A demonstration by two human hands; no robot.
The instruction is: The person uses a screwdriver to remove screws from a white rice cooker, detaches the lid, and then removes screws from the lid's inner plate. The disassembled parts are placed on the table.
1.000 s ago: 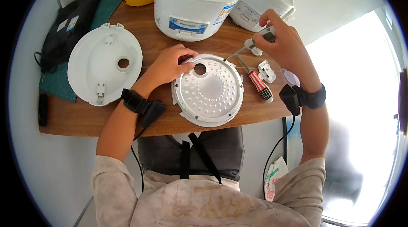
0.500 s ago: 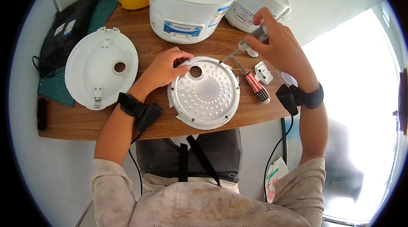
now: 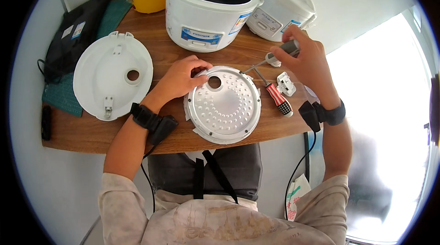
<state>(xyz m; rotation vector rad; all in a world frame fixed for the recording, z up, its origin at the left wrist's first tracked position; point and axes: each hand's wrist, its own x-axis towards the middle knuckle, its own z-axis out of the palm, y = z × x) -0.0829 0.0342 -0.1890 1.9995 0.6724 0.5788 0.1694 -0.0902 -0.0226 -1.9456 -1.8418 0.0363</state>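
Left hand (image 3: 181,77) rested fingers-down on the rim of a perforated metal inner lid (image 3: 224,103) lying flat on the wooden table (image 3: 91,132), right hand (image 3: 308,61) gripped a grey-handled screwdriver (image 3: 275,57), tip at the lid's upper edge, red-striped screwdriver (image 3: 275,96) just beside

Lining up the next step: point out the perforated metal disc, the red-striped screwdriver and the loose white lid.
perforated metal disc (image 3: 225,107), head view, dimpled centre.
red-striped screwdriver (image 3: 278,99), head view, striped handle.
loose white lid (image 3: 98,73), head view, inner face left of its hole.
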